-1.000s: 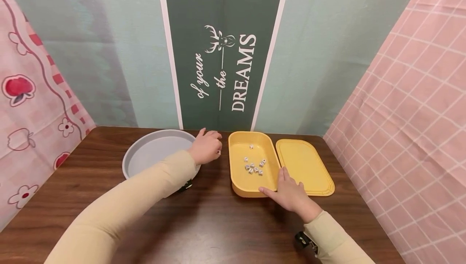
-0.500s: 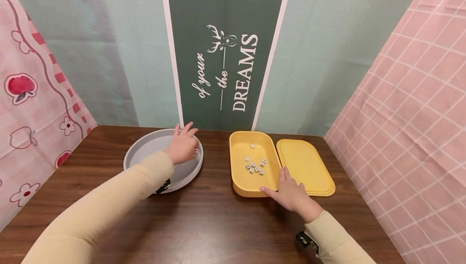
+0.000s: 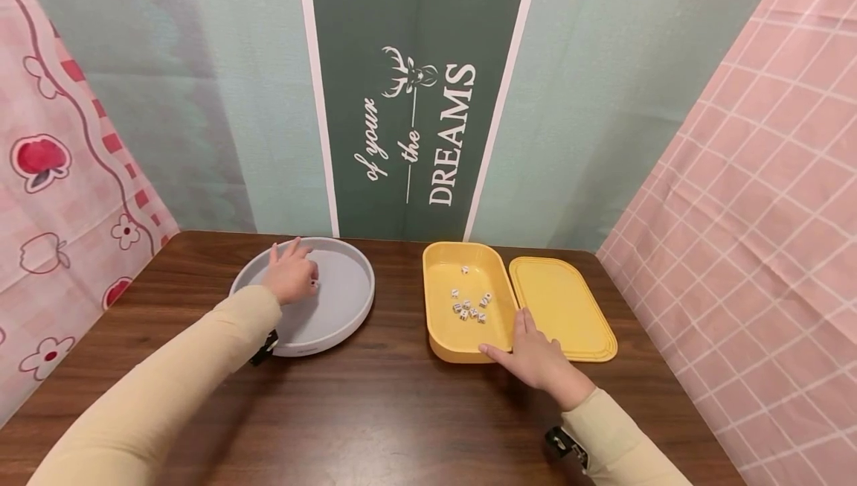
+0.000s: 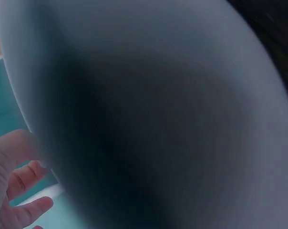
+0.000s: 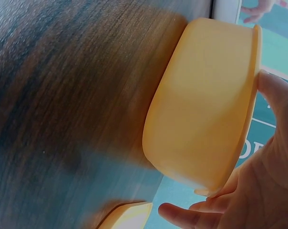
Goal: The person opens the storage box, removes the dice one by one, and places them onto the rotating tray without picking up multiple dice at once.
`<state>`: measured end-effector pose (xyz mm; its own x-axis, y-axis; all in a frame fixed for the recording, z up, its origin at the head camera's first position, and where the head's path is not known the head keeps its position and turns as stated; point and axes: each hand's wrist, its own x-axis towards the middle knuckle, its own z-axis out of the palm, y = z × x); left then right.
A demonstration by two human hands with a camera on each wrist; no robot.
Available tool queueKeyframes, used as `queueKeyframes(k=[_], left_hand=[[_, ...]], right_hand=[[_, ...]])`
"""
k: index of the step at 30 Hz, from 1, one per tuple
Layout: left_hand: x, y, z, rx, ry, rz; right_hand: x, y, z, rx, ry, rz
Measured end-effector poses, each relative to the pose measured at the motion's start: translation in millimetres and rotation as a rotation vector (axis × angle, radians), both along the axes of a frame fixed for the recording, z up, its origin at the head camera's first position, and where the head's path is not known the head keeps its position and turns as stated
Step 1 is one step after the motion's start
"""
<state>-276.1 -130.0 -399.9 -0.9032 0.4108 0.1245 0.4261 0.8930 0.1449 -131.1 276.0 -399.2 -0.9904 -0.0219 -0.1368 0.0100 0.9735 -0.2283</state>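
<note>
My left hand (image 3: 289,277) is over the left part of a round grey tray (image 3: 341,300), pinching a small white die (image 3: 312,283) between thumb and index finger while the other fingers stick out. In the left wrist view the tray's wall (image 4: 182,119) fills most of the picture and covers part of the hand (image 4: 15,176). At the near right corner of a yellow rectangular box (image 3: 438,333), my right hand (image 3: 538,356) rests its thumb on the front rim and lays its straight fingers along the right side. Several white dice (image 3: 465,313) lie inside the box.
A flat yellow lid (image 3: 562,307) lies on the brown wood table (image 3: 388,411), close to the box's right side. Behind the table hangs a green cloth (image 3: 228,136) with lettering. Pink patterned cloths (image 3: 750,196) border both sides.
My left hand has moved left with the die, from the gap between tray and box to over the tray's left part. The right hand and the box have stayed put.
</note>
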Motion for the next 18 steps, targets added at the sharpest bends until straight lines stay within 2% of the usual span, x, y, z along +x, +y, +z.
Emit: queueKeyframes(k=[7,11,15,18], left_hand=[[-7.8,-17,-8.7,0.032,-0.101,0.067],[-8.6,-22,-11.8,0.051,-0.147,0.073],[-7.3,-25,-8.4,0.098,-0.169,0.072],[-4.6,-20,4.2,0.183,-0.131,0.045]], right_hand=[[0.0,0,-0.9,-0.008,-0.001,-0.002],[-0.1,0,-1.4,-0.014,0.001,-0.001],[-0.1,0,-1.6,-0.015,0.005,0.001],[-0.2,0,-1.6,-0.016,0.011,0.004]])
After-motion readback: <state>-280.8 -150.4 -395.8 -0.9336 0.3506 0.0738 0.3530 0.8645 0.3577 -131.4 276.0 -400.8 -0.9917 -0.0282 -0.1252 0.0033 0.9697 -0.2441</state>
